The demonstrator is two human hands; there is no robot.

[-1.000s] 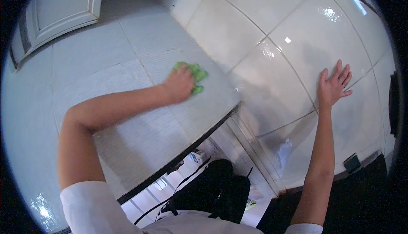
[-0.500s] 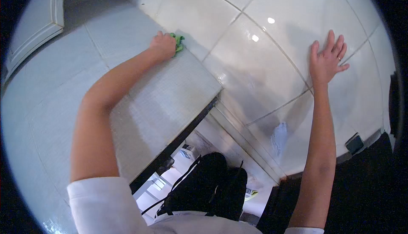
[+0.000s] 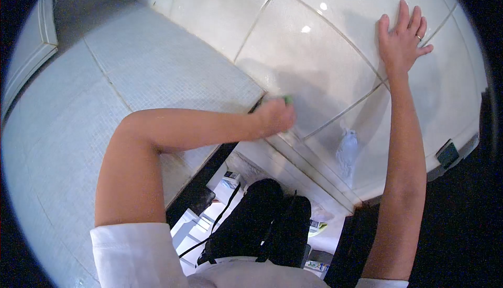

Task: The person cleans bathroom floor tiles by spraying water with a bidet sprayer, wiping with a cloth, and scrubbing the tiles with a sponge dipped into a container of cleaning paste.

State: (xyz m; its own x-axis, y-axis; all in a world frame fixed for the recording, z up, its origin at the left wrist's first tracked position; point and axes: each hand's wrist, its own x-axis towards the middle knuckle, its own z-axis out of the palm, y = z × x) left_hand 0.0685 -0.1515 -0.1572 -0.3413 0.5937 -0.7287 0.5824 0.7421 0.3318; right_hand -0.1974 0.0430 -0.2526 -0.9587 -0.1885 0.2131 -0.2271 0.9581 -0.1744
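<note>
My left hand (image 3: 275,117) is closed and slightly blurred, near the front corner where the counter meets the tiled wall. Between its fingers a sliver of a crumpled green cloth (image 3: 288,99) shows; the rest is hidden by the hand. Higher up on the right, my right hand (image 3: 401,44) lies flat against the tiled wall (image 3: 304,52), fingers spread, with a ring on one finger. It holds nothing.
The light blue tiled counter (image 3: 167,63) fills the left side, with a white panelled door (image 3: 31,52) at its far edge. A whitish bottle-shaped mark or object (image 3: 347,149) shows low on the wall. A small dark fitting (image 3: 448,154) sits at right. Boxes (image 3: 230,179) stand below.
My left hand has moved right and toward me with the green cloth, from the back of the counter to its front corner. The right hand stays on the wall; the view has shifted slightly.
</note>
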